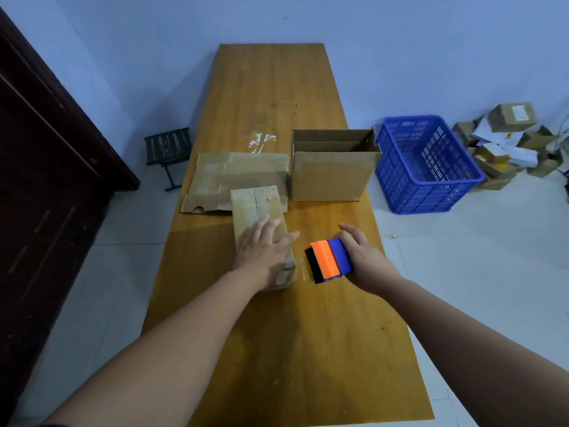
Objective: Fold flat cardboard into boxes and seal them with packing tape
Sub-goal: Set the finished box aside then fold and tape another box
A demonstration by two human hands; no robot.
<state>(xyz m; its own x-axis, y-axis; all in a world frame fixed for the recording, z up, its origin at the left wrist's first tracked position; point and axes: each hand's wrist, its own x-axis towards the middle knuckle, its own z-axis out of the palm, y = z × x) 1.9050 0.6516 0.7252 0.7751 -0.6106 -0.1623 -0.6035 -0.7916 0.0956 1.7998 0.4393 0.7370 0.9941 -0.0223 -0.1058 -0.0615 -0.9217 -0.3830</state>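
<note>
left grip [263, 251]: palm down with the fingers out straight, pressing on top of the small box [255, 204] and curled around nothing. Looks like it's just there to pin the box so it can't skid while tape gets pulled.
right grip [366, 260]: wrapped around the back of the tape dispenser [329, 260], fingers curled over the blue body, orange and black nose pointing at the box.
small box: middle of the frame on the table [277, 334]. Its flaps are closed and the centre seam runs away from the person. The near end sits under the left palm.
tape: there's a shiny bit, maybe clear tape [300, 272], between the box's near end and the dispenser. Too faint to say for sure.
step, best guess: finishing or tearing off the seal at the near end, hence the dispenser sitting low and just beside that corner.
flat cardboard [228, 177]: lies just behind the small box, centre left. Probably next in the queue.
open box [329, 177]: upright at centre right, top flaps standing, beside the flat sheet. It's folded, but the top isn't sealed.
blue crate [421, 195]: on the floor at the right of the frame, near the table edge. It's likely where the done ones go.
watch out for: tape wrinkling if the box shifts under that flat hand.
</note>
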